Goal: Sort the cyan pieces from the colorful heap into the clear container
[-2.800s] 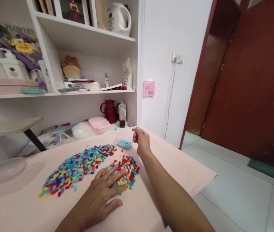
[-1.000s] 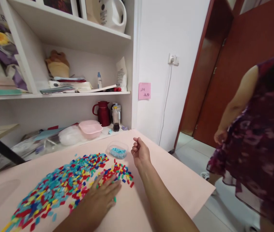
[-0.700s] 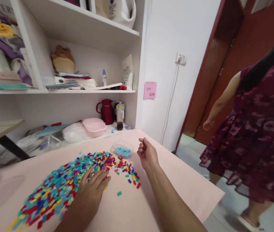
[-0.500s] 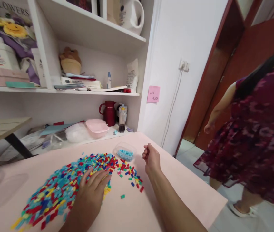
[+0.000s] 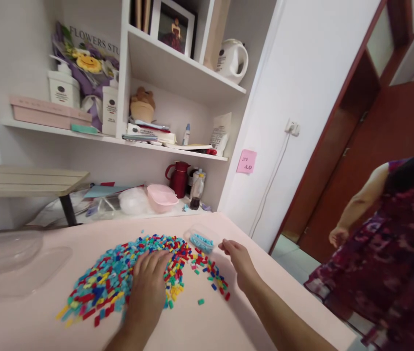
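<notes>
I'm watching through the head camera. The left hand (image 5: pixel 150 278) lies palm down over a broad heap of small, multicoloured plastic bricks (image 5: pixel 114 270), its fingers loosely bent and a little apart. I see no brick gripped by it, though its palm is hidden from me. The right hand (image 5: pixel 239 258) has its fingers curled in, thumb close to the forefinger; I cannot tell whether anything is pinched there. It is just beside a clear plastic tub (image 5: pixel 195 228), which holds light blue bricks (image 5: pixel 201 242).

The heap spreads across the pale pink worktop (image 5: pixel 199 331), under the left hand and to both sides of it. From its right end a thin trail of bricks (image 5: pixel 212 270) runs between the two hands, and a single green brick (image 5: pixel 201 302) lies apart, nearer to me. At the far left I have a clear plastic container (image 5: pixel 6 246). Behind the heap stand a pink plastic bowl (image 5: pixel 162 199), a dark red jug (image 5: pixel 179 180) and a yellow-capped bottle of dark liquid (image 5: pixel 197 192). Off to the right is another person in dark red floral clothing (image 5: pixel 393 253), arm hanging down, well apart from the bricks.
</notes>
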Demonstrator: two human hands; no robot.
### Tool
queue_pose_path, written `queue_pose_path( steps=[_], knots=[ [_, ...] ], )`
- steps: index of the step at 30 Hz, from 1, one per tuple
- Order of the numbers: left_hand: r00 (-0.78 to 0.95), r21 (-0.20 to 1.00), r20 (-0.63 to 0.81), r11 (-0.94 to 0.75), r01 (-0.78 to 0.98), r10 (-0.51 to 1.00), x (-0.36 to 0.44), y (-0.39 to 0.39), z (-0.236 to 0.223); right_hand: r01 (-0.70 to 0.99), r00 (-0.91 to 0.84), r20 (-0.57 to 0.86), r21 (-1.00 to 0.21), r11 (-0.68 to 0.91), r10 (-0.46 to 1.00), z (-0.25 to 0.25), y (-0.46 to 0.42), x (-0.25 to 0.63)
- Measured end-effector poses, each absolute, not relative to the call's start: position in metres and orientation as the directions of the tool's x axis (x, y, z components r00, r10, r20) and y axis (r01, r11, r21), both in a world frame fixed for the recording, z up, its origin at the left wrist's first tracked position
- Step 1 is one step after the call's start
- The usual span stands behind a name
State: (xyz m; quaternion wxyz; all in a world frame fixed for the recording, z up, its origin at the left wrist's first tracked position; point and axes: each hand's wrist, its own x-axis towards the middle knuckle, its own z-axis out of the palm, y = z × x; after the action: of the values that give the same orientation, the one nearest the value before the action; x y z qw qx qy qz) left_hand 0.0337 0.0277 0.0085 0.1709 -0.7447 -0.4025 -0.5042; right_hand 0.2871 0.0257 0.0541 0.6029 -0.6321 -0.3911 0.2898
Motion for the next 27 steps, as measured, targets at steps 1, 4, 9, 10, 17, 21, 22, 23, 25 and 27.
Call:
queue_pose_path(
  steps=[1,4,9,10,17,21,22,23,25,27],
  knots=[
    [0.159,0.153,0.89,-0.608,0.779,0.428,0.033,0.028,0.009,0.191,0.506,0.111,-0.981,0.015,0.856,0.05,0.018,0.29],
    [0.182,0.144,0.877,-0.606,0.782,0.444,0.03,0.03,0.01,0.339,0.443,0.136,-0.94,-0.026,0.886,0.032,0.001,0.297],
    [0.25,0.108,0.868,-0.654,0.749,0.429,0.031,0.031,0.01,0.834,0.189,0.241,-0.551,-0.026,0.952,-0.002,-0.013,0.291],
    [0.259,0.101,0.868,-0.662,0.743,0.423,0.031,0.031,0.01,0.875,0.16,0.243,-0.483,-0.023,0.957,-0.006,-0.015,0.286],
    [0.337,0.02,0.872,-0.713,0.701,0.356,0.031,0.027,0.018,0.939,-0.016,0.188,-0.334,0.079,0.982,-0.003,-0.011,0.24],
    [0.352,-0.008,0.879,-0.728,0.686,0.322,0.03,0.028,0.018,0.91,-0.116,0.212,-0.37,0.19,0.97,-0.001,-0.002,0.214],
    [0.35,-0.004,0.878,-0.726,0.687,0.326,0.03,0.029,0.017,0.893,-0.124,0.219,-0.401,0.205,0.968,0.001,0.001,0.209],
    [0.349,0.0,0.876,-0.724,0.69,0.333,0.03,0.029,0.017,0.867,-0.129,0.233,-0.446,0.224,0.964,0.003,0.004,0.204],
    [0.35,-0.008,0.878,-0.722,0.692,0.326,0.029,0.029,0.017,0.763,-0.139,0.286,-0.579,0.287,0.948,0.012,0.012,0.2],
    [0.347,-0.029,0.892,-0.73,0.683,0.29,0.026,0.029,0.018,0.586,-0.153,0.349,-0.722,0.369,0.925,0.023,0.021,0.201]
  ],
)
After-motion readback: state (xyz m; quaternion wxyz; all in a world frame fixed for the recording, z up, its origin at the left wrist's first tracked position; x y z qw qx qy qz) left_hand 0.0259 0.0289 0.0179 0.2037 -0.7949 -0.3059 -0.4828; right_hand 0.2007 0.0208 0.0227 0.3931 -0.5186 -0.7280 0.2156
